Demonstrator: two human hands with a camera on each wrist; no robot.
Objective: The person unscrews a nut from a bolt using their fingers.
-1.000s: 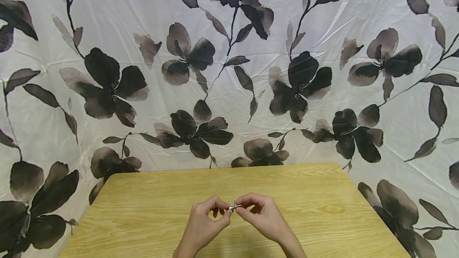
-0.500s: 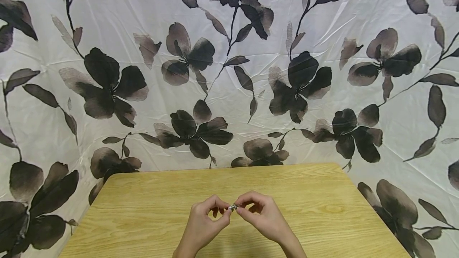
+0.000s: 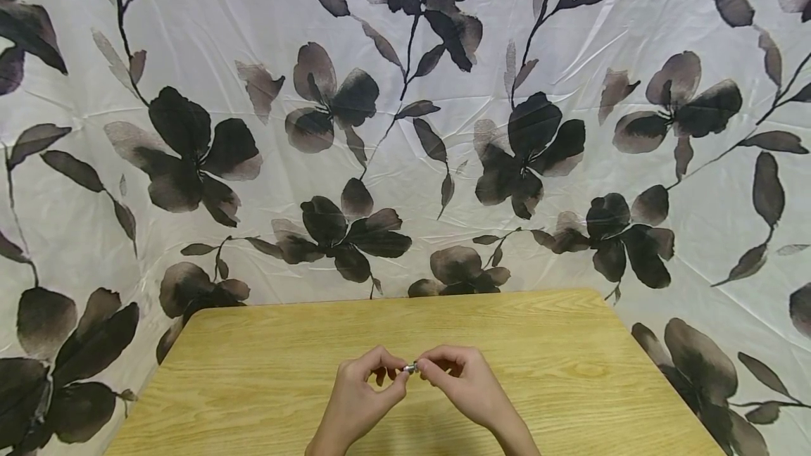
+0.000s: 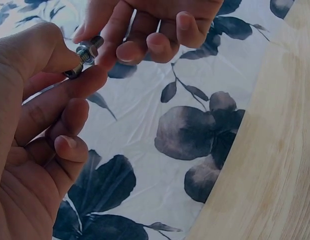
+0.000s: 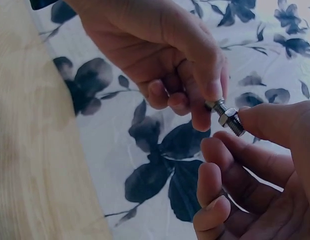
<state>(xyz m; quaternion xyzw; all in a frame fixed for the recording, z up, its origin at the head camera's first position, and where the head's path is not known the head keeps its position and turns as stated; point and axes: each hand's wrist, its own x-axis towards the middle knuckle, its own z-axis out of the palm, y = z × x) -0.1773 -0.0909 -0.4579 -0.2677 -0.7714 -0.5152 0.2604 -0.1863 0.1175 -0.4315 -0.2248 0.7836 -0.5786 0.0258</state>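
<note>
A small silvery bolt with a nut on its threads is held level between the two hands, over the table. My left hand pinches one end of the bolt between thumb and index finger, its other fingers curled loosely below. At the opposite end, the thumb and index finger of my right hand lie on either side of the nut. In the right wrist view, the threaded tip shows past the nut beside the right thumb. The left fingertips hide the bolt's gripped end.
The wood-grain table extends under and beyond both hands, with rounded far corners. Behind and beside it hangs a white cloth printed with dark flowers, close along the table's back edge.
My right index finger rose slightly, then came down, and the right thumb slid up and forward along the nut. The left hand and the bolt stayed nearly still.
</note>
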